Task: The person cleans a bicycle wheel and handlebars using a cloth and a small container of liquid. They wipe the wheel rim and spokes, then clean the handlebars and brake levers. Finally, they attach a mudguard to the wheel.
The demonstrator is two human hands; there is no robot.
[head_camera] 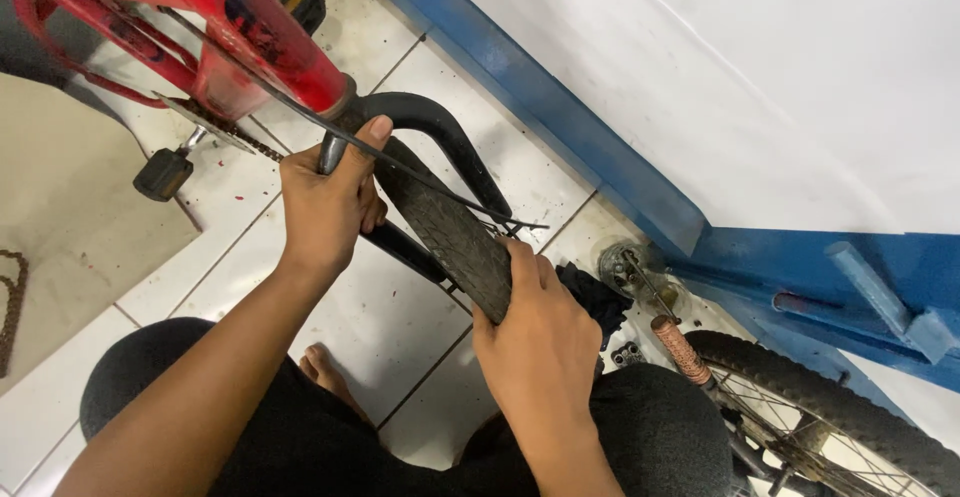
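A red bicycle frame [250, 42] slants across the top left, ending in a black fork [440, 132]. My left hand [325, 207] is wrapped around the fork's left leg just below the red head tube, thumb up against a thin black cable [440, 182]. My right hand [535, 342] grips the worn black front tyre [450, 232], which sits between the fork legs. The wheel's lower part is hidden behind my right hand.
A blue metal door frame [600, 157] and white panel run along the right. A second wheel with knobby tyre [840, 407] lies bottom right, beside a hub [630, 267] and small parts. A pedal [165, 172], chainring and loose chain [12, 307] lie at left on the white tiled floor.
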